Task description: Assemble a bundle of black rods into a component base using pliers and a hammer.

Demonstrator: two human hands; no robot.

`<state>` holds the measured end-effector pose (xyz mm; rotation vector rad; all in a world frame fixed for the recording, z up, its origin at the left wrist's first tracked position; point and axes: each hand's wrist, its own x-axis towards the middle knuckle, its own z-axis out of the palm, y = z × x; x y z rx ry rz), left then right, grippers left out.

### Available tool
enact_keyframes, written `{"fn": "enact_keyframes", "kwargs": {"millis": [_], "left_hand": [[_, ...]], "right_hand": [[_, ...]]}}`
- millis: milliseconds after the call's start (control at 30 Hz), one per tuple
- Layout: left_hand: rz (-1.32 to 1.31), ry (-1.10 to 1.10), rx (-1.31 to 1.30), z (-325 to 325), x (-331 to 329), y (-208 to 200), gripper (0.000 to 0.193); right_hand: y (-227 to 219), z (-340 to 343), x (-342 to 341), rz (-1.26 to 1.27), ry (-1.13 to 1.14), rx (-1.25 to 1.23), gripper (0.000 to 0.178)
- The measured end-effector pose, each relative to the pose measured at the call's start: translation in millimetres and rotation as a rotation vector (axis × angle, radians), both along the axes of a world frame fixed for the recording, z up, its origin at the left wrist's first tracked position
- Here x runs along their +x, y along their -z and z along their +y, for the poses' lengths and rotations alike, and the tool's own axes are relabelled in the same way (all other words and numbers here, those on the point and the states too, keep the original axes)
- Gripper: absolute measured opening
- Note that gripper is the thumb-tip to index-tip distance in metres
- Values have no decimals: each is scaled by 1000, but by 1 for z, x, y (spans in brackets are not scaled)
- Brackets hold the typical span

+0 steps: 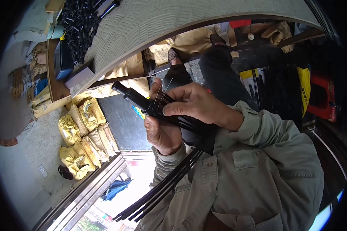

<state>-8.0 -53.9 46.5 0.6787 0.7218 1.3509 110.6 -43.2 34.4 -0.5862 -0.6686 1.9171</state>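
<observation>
Head view: my left hand (164, 136) is closed around a black tube (137, 98), palm beneath it, one fingertip showing past its upper side. The tube lies tilted in front of my lap, its narrower capped end pointing to the upper left. My right hand (202, 104) grips thin black rods (187, 123) at the tube's lower end, thumb on top; its other fingers are partly hidden. Long black strips (158, 188) slant across my shirt (254, 184) to the lower left; I cannot tell whether they join the tube.

Beyond my knees stands a table (173, 25) with a patterned grey top. A heap of small black parts (77, 32) sits at its left end, near a blue box (63, 61). Yellow sacks (86, 150) stand on the floor to my left; a red stool (323, 96) stands at right.
</observation>
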Motion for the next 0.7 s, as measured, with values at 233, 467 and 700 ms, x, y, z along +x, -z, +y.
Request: {"fn": "enact_keyframes", "kwargs": {"millis": [233, 467, 700], "left_hand": [[-335, 156, -50, -16, -13, -22, 66], [232, -298, 441, -24, 15, -50, 45], [182, -387, 305, -21, -14, -37, 31]], "right_hand": [[-30, -14, 1, -66, 103, 123, 10], [-40, -21, -23, -257, 652, 608, 7], [-26, -22, -34, -449, 394, 516, 18]]}}
